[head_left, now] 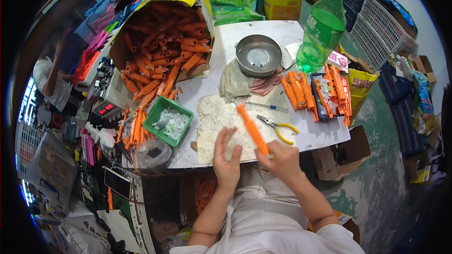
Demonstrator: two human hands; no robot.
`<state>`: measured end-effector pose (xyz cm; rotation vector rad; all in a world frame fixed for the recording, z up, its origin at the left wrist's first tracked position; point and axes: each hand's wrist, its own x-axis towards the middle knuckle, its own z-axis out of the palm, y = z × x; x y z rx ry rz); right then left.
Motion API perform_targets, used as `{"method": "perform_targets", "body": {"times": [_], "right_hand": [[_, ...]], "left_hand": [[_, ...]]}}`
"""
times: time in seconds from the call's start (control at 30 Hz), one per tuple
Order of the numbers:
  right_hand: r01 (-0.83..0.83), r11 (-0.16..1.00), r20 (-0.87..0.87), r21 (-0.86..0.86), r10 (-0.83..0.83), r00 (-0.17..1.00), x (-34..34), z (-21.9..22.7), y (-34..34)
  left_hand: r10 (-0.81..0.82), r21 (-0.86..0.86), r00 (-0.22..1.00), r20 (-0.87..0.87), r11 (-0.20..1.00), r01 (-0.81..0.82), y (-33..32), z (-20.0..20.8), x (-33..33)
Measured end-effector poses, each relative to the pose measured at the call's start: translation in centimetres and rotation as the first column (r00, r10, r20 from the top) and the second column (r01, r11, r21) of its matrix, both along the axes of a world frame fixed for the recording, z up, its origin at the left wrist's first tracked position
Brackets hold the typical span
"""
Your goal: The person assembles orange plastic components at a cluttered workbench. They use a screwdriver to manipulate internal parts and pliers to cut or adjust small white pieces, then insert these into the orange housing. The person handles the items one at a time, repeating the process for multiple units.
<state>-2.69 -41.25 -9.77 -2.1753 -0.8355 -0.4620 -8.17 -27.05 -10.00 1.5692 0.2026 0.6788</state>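
Observation:
My right hand point(283, 161) grips the lower end of an orange plastic part point(253, 131), a long slim piece that tilts up and to the left. My left hand point(226, 159) is beside it with its fingers apart and nothing in them. Beneath both lies a stained, pale work mat point(212, 134). Yellow-handled pliers point(286, 134) rest to the right of the held part. Beyond them is a thin clear tool with a blue section point(272, 107). A green basket point(186, 137) of small whitish plastic pieces stands left of the mat.
A large yellow-edged sack point(205, 2) spills many orange parts at far left. At the back stand a metal bowl point(259, 68) on rags point(235, 82) and a green bottle point(325, 28). More orange parts point(297, 89) lie at right. Below is an open cardboard box point(343, 167).

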Motion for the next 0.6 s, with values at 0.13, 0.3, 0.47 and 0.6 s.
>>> {"method": "perform_targets", "body": {"times": [0.13,0.3,0.47,0.6], "right_hand": [[0.183,0.982,-0.021,-0.033,-0.184,0.983,7.3,0.3,0.3],[0.265,0.931,-0.080,-0.250,-0.293,0.953,12.5,-0.6,1.1],[0.256,0.918,-0.137,-0.304,-0.308,0.941,12.6,-1.3,1.5],[0.264,0.918,-0.141,-0.295,-0.315,0.939,12.4,-1.1,1.6]], "left_hand": [[0.167,0.421,0.986,0.010,0.894,-0.156,2.6,-2.4,2.2],[0.175,0.548,0.981,-0.086,0.830,-0.100,2.8,-2.7,2.8],[0.196,0.578,0.978,-0.078,0.808,-0.116,2.6,-2.7,2.6],[0.188,0.595,0.980,-0.065,0.796,-0.113,2.6,-2.6,2.6]]}}
